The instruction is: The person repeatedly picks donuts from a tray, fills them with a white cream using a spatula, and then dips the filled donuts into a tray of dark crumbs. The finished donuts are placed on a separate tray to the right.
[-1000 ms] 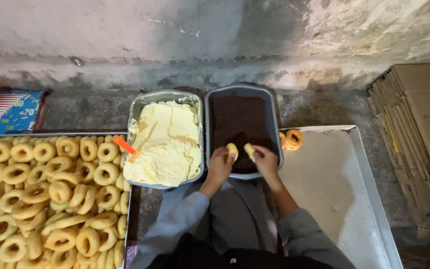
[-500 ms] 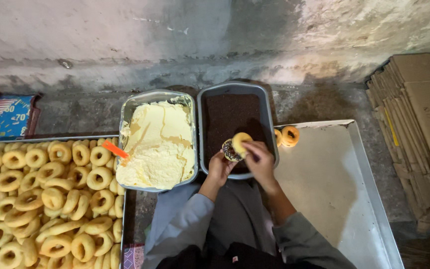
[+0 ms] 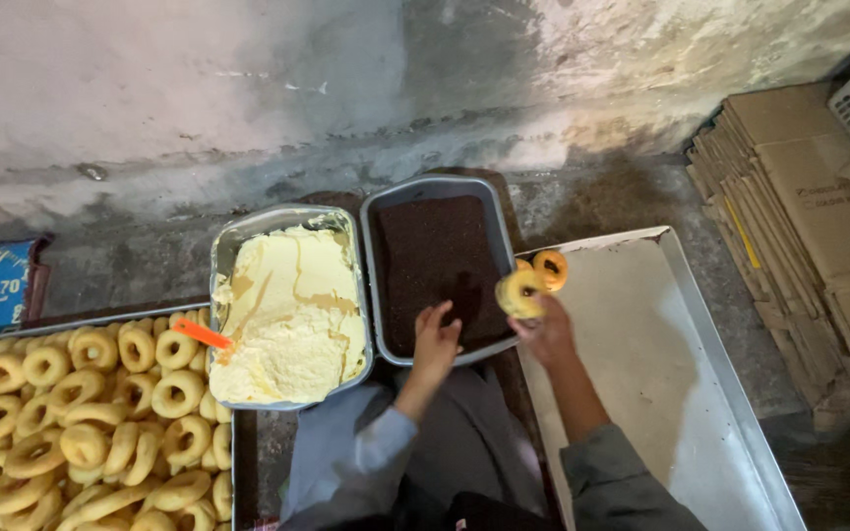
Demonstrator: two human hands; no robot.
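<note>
The right hand (image 3: 546, 334) pinches a light, crumbly-looking ring cookie (image 3: 520, 293) by its rim above the empty tray (image 3: 700, 393), while the left hand (image 3: 437, 339) rests loosely curled, holding nothing, in the dark-sprinkle pan (image 3: 435, 258).

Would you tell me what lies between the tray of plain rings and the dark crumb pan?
In the head view, the cream pan with an orange spatula lies between them.

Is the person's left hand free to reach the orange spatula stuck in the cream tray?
Probably yes. The left hand rests empty over the dark crumb tray, right beside the cream tray. The orange spatula lies at that tray's left edge, with only open cream between.
</note>
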